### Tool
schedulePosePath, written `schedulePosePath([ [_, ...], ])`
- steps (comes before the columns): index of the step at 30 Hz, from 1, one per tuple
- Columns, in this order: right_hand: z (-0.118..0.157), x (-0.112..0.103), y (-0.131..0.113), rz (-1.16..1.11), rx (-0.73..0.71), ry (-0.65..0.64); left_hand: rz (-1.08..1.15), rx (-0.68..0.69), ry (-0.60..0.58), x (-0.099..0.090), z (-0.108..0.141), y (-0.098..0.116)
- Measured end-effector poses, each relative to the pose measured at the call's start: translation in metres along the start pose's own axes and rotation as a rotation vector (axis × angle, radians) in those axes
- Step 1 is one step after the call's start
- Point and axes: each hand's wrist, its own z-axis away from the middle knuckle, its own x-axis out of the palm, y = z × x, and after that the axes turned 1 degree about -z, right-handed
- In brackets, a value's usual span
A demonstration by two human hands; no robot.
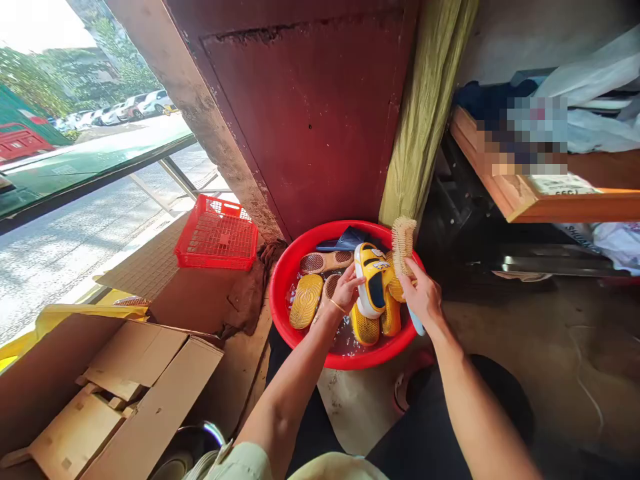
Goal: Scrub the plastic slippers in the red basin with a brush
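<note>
Over a red basin [345, 361] of water, my left hand [344, 290] grips a small yellow shoe [373, 268] with a white sole and dark lining. My right hand [421, 293] is closed round a scrubbing brush [403, 241] with pale bristles and a light blue handle end. The bristles are up, just right of the shoe. Several other shoes and sandals lie in the water. A yellow sole [306, 301] faces up at the left, a brown sandal [325, 261] is behind it, and a dark blue piece [350, 239] rests at the back.
A dark red door [310, 127] and an olive curtain [425, 107] stand behind the basin. At the left are a red plastic crate [217, 257] and an open cardboard box [165, 393]. A wooden shelf [520, 200] with bags juts out at the right.
</note>
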Motion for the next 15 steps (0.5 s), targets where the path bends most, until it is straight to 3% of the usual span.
schedulePosePath([
  [4, 0.003, -0.001, -0.003, 0.066, -0.061, -0.002, -0.191, 0.090, 0.123, 0.025, -0.029, -0.031],
  [7, 0.007, 0.007, -0.011, 0.049, -0.127, -0.067, -0.495, 0.280, 0.196, 0.019, -0.028, -0.030],
  [10, 0.013, 0.022, -0.021, 0.042, -0.180, -0.181, -0.706, 0.394, 0.283, -0.016, -0.009, -0.008],
  [12, 0.019, 0.034, -0.026, 0.092, -0.171, -0.275, -0.799, 0.333, 0.358, -0.050, 0.009, 0.010],
  [15, 0.022, 0.049, -0.028, 0.219, -0.110, -0.406, -1.118, 0.090, 0.668, -0.102, 0.034, 0.028],
])
